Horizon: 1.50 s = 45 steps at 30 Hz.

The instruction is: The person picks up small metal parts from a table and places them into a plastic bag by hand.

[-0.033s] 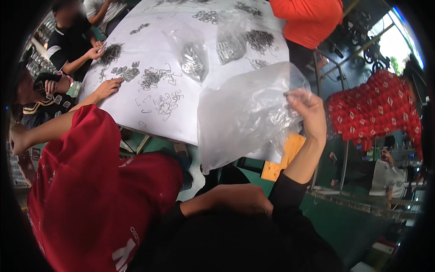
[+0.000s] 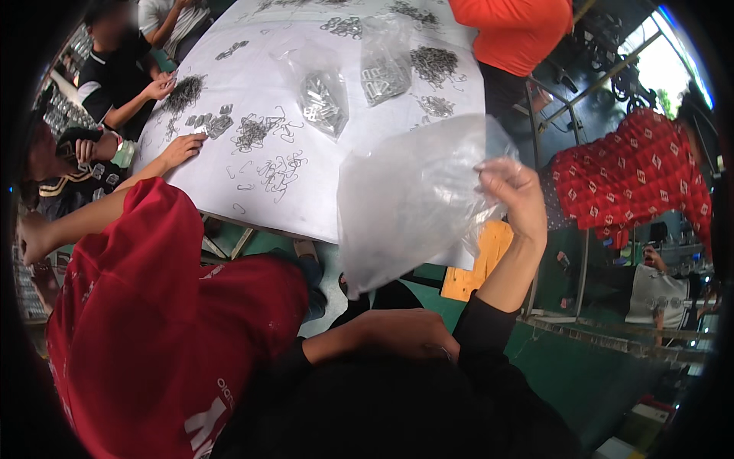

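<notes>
1. Nearest to the camera, before the table (image 2: 306, 218), is the person's left hand (image 2: 417, 333), bent across the body. Its fingers are turned under, so one cannot tell whether it is clenched or grasps something.
2. At left before the table stands a co-worker in a red top (image 2: 160, 222).
3. The right hand (image 2: 514, 187) pinches a clear bag (image 2: 409, 203) between thumb and fingers, at the bag's upper right side. The bag hangs spread out over the table's near right edge, and looks flat.
4. Below this same edge of the table, a yellow board (image 2: 489, 249) is partly seen behind the bag.
5. On the table's near left part lie loose hooks (image 2: 283, 176) and a denser heap (image 2: 251, 134). The red-clad co-worker's hand (image 2: 183, 149) rests there, just beside some metal pieces (image 2: 218, 125).
6. Toward the table's middle, two filled bags (image 2: 323, 101) (image 2: 384, 76) sit near each other, with metal parts inside.
7. Farther, on the table's right, is a dark pile (image 2: 434, 65); beyond its edge stands a person in orange (image 2: 512, 34).
</notes>
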Available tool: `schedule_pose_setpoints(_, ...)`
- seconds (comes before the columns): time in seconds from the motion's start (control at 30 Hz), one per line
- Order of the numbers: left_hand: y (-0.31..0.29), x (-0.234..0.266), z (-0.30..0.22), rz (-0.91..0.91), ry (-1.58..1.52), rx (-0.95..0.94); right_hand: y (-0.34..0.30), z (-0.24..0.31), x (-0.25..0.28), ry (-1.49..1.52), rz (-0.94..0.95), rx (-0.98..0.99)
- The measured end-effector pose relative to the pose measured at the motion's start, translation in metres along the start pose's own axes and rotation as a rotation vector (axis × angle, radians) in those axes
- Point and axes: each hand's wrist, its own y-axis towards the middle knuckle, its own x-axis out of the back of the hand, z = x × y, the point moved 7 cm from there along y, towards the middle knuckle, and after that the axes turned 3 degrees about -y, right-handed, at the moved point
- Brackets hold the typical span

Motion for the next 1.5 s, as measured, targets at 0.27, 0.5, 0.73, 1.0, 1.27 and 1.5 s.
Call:
schedule_pose_setpoints(0.27, -0.118, 0.089, -0.05, -1.436, 0.349, -0.171, -0.107, -0.054, 0.068, 0.337, -0.168, -0.026)
schedule_pose_setpoints(0.5, -0.064, 0.028, 0.119, -1.362, -0.842, 0.11, -0.194, -0.103, 0.13, 0.342, -0.114, -0.076)
schedule_pose_setpoints(0.73, 0.025, 0.094, 0.049, -1.171, -0.009, 0.155, -0.265, -0.148, 0.159, 0.52, 0.173, -0.107)
schedule_pose_setpoints(1.0, 0.179, 0.069, 0.01, -0.362, 0.312, 0.274, -0.279, -0.227, 0.194, 1.038, -0.452, -0.234)
schedule_pose_setpoints(1.27, 0.228, 0.085, 0.059, -0.366, 0.306, 0.37, -0.351, -0.223, 0.245, 0.845, -1.119, -0.355)
schedule_pose_setpoints(1.5, 0.268, 0.106, 0.102, -0.706, 0.115, 0.199, -0.379, -0.2, 0.244, 0.814, -1.071, -0.188)
